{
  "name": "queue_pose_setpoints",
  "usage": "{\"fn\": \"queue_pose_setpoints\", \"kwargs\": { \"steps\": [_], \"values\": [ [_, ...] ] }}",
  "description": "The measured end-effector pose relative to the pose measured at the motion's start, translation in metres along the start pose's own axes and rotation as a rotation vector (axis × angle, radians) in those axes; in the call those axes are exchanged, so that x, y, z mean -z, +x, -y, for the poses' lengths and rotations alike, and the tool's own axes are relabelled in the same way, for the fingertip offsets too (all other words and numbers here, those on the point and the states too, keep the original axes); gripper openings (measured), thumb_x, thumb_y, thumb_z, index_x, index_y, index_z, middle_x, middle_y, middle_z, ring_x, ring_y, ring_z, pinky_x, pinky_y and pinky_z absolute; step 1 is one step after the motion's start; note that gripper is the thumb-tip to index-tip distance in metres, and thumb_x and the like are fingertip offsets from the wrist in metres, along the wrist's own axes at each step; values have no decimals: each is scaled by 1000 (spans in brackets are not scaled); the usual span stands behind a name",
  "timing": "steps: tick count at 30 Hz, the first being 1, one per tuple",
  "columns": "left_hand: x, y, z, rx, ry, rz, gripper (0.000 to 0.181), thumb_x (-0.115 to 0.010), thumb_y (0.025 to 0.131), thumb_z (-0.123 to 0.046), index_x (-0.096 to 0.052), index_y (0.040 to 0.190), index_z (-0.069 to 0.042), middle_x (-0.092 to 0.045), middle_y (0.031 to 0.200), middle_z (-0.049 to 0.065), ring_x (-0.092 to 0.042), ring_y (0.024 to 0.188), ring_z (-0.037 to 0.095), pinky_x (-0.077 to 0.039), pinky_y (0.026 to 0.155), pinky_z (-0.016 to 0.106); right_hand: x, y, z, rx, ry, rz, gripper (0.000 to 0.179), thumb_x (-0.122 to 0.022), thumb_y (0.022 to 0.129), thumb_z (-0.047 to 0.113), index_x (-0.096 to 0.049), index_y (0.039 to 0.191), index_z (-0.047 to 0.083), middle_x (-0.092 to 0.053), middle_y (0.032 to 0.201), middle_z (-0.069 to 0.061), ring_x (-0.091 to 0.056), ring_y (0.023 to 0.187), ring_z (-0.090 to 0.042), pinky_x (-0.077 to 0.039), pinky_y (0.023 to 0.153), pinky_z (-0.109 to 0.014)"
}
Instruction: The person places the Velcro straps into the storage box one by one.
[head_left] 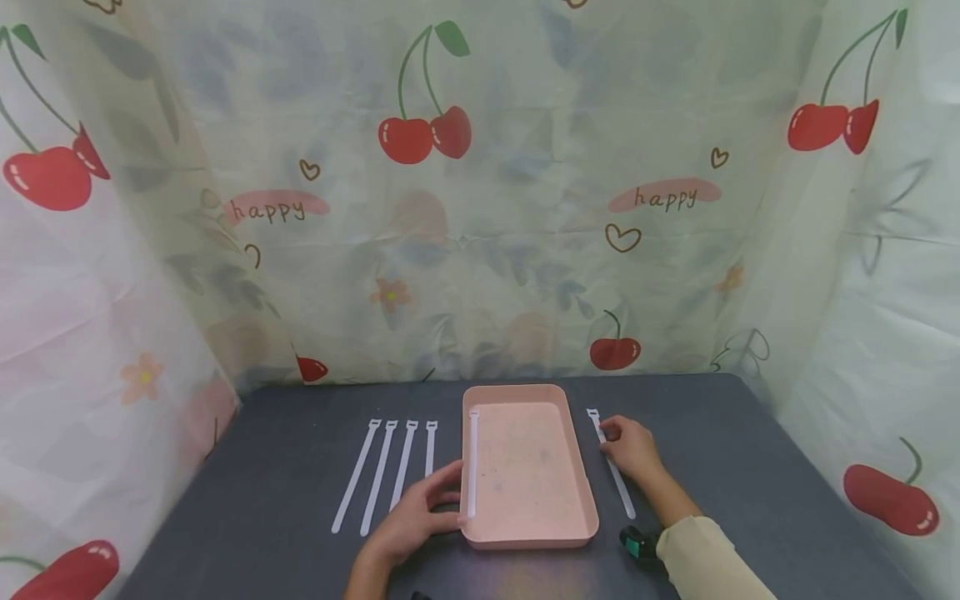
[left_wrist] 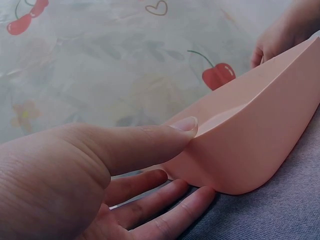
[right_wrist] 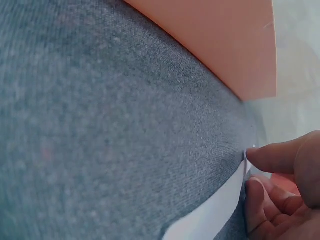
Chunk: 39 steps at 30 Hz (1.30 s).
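My left hand point(head_left: 415, 510) is at the near left side of a pink tray point(head_left: 532, 475). The left wrist view shows the thumb point(left_wrist: 186, 126) on the tray's rim, with straight fingers point(left_wrist: 192, 202) against the outside of its wall. To the right of the tray, my right hand point(head_left: 633, 450) pinches a white cable strap point(head_left: 617, 479) near its slotted head. In the right wrist view thumb and fingers meet at the edge of this strap point(right_wrist: 212, 210). Another white strap point(head_left: 473, 467) lies lengthwise inside the tray along its left wall.
Left of the tray, several more white straps point(head_left: 357, 475) lie side by side on the dark grey cloth point(head_left: 277, 467); my left hand partly covers some. A small black device with a green face point(head_left: 636, 543) sits by the right wrist. Patterned curtains point(head_left: 510, 275) surround the table.
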<state>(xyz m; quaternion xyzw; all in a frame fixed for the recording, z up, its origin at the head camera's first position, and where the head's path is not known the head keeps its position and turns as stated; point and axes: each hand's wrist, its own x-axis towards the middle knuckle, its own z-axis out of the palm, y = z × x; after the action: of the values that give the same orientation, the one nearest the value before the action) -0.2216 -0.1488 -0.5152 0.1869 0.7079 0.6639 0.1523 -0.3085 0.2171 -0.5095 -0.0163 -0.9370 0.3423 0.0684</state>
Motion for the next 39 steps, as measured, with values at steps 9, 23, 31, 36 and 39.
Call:
{"fn": "queue_pose_setpoints", "kwargs": {
  "steps": [9, 23, 31, 36, 39],
  "values": [
    [1, 1, 2, -1, -7, 7, 79, -73, 84, -2, -32, 151, -3, -40, 147, 22, -50, 122, 37, -47, 90, 30, 2, 2, -2, -31, -25, 13, 30, -73, 78, -1, -66, 107, -3, -62, 83, -10, -57, 77, -26, -47, 69, -44],
    [2, 2, 4, -5, 8, 5, 78, -74, 84, -3, -33, 151, -4, -41, 147, 21, -51, 121, 36, -47, 90, 31, 1, 0, -1, -73, -13, 59, 33, -70, 77, -4, -65, 110, -1, -57, 75, -6, -52, 66, -20, -41, 57, -33],
    [1, 2, 5, -16, -11, 14, 79, -73, 83, 0, -32, 151, -3, -39, 147, 23, -50, 122, 38, -47, 89, 29, 4, -4, 0, -38, -14, 83, 40, -69, 77, -2, -64, 117, 0, -55, 70, -3, -51, 62, -18, -40, 56, -32],
    [1, 2, 5, -17, -15, 12, 79, -73, 83, -1, -32, 151, -3, -39, 147, 23, -50, 121, 38, -48, 88, 29, 5, -6, -1, -12, -16, 102, 52, -67, 77, 0, -58, 128, 0, -54, 66, -3, -50, 58, -17, -39, 54, -32],
    [1, 2, 5, -20, -9, 14, 79, -73, 84, -1, -32, 151, -3, -40, 146, 23, -51, 121, 38, -48, 89, 29, 5, -7, -4, 20, -8, 117, 55, -67, 77, -1, -56, 132, 1, -53, 63, -2, -50, 56, -17, -39, 52, -32]
  ]
}}
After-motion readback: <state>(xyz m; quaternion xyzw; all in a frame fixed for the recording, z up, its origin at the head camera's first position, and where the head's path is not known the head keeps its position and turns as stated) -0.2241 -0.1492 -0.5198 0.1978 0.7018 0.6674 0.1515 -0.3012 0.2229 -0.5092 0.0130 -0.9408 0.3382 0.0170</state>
